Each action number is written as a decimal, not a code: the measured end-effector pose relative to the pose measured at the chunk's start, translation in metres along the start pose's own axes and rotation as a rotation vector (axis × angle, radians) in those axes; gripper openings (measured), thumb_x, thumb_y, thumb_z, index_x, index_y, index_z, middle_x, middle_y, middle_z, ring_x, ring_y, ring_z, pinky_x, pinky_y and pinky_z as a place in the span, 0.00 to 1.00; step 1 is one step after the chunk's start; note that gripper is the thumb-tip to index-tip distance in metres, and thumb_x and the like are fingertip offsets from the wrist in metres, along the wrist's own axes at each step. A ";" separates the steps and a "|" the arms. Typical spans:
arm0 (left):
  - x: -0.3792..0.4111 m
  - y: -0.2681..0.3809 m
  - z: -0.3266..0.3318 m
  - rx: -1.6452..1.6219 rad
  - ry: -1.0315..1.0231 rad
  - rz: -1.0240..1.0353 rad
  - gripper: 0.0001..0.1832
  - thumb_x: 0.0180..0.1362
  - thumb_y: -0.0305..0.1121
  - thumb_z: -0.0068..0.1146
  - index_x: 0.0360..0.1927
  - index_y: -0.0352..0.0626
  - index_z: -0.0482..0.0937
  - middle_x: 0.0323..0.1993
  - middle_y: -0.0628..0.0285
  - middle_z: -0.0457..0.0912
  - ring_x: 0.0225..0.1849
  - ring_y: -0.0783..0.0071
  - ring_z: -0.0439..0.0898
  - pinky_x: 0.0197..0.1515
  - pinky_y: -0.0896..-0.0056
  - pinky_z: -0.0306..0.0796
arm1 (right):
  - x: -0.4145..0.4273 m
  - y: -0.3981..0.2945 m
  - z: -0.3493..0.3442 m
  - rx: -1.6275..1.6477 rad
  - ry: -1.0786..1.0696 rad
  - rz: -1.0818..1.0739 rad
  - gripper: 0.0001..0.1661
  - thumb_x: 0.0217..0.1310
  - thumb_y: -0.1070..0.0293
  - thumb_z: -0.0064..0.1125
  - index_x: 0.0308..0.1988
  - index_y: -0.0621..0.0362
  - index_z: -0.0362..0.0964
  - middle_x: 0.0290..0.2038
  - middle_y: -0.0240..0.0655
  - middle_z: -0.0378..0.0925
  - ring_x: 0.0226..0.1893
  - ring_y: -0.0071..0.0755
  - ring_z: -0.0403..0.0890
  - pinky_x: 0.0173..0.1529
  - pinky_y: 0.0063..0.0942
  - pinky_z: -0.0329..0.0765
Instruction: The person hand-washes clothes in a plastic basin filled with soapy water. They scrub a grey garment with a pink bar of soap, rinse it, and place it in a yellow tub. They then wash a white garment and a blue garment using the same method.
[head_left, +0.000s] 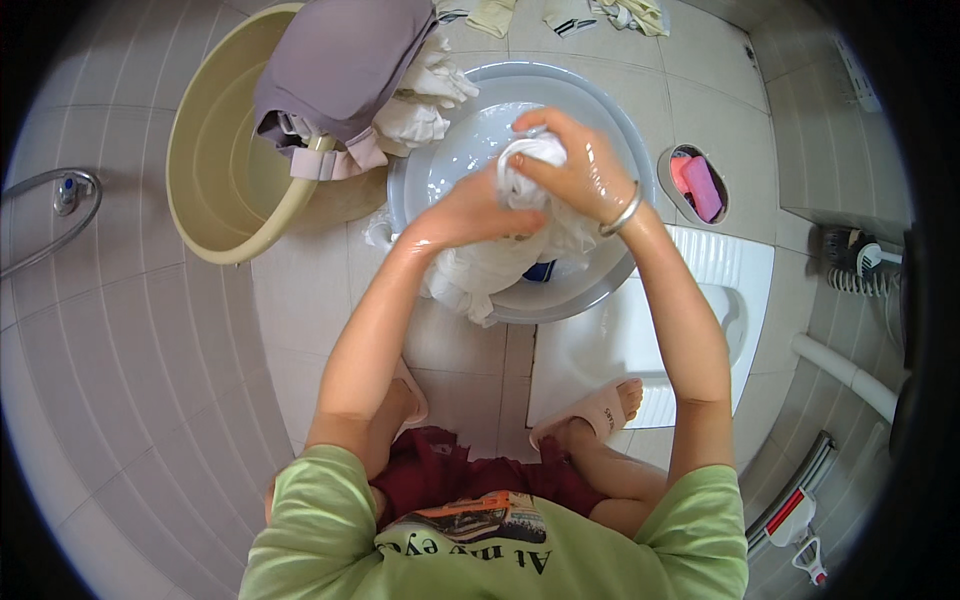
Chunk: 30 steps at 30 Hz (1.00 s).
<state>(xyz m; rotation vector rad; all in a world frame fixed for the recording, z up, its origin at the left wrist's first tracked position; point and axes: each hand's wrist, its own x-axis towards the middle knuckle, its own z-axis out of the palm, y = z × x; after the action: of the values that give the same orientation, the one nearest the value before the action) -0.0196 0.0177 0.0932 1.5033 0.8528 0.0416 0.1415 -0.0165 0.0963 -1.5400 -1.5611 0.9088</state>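
Note:
Both hands are wet and hold a bunched white cloth (529, 176) above a pale blue-grey plastic basin (525, 313). My right hand (581, 161) grips it from the upper right, thumb across its front, with a silver bangle on that wrist. Slightly blurred by motion, my left hand (476, 210) is closed around the cloth's lower left side; some of its fingers are hidden. Shallow water (469, 154) glints inside the basin. More wet white fabric (480, 274) drapes over the near left rim, with a dark blue patch (538, 271) beside it.
A yellowish tub (202, 172) stands left, a mauve bra (337, 67) and white fabric (424, 97) over its rim. Right of the basin are a soap box (667, 184) with pink soap (703, 189) and a white squat toilet (577, 360). Socks (568, 19) lie beyond; a mop (791, 499) leans right.

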 end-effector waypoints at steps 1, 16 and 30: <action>-0.001 -0.002 -0.001 0.006 0.042 -0.004 0.20 0.42 0.30 0.53 0.43 0.36 0.70 0.38 0.58 0.74 0.41 0.75 0.70 0.45 0.76 0.63 | 0.004 -0.007 -0.004 0.052 -0.013 -0.021 0.21 0.43 0.57 0.55 0.40 0.53 0.66 0.27 0.43 0.74 0.32 0.45 0.75 0.35 0.31 0.71; 0.016 -0.057 0.010 -1.472 0.320 0.156 0.29 0.52 0.51 0.43 0.48 0.35 0.64 0.47 0.54 0.69 0.49 0.62 0.67 0.52 0.61 0.60 | -0.024 0.081 -0.004 1.047 0.051 0.547 0.28 0.43 0.66 0.47 0.48 0.59 0.59 0.41 0.42 0.68 0.44 0.38 0.68 0.52 0.31 0.59; 0.043 -0.085 0.056 -1.279 0.360 -0.181 0.20 0.51 0.48 0.42 0.40 0.43 0.70 0.37 0.62 0.74 0.39 0.71 0.73 0.42 0.72 0.66 | -0.007 0.074 0.095 -0.100 0.471 0.248 0.15 0.40 0.55 0.55 0.24 0.57 0.71 0.25 0.44 0.72 0.25 0.48 0.73 0.30 0.37 0.69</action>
<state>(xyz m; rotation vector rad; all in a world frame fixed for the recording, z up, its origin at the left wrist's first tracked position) -0.0007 -0.0183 -0.0098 0.2092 0.9444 0.6190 0.0918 -0.0198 -0.0138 -1.8854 -1.1087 0.5441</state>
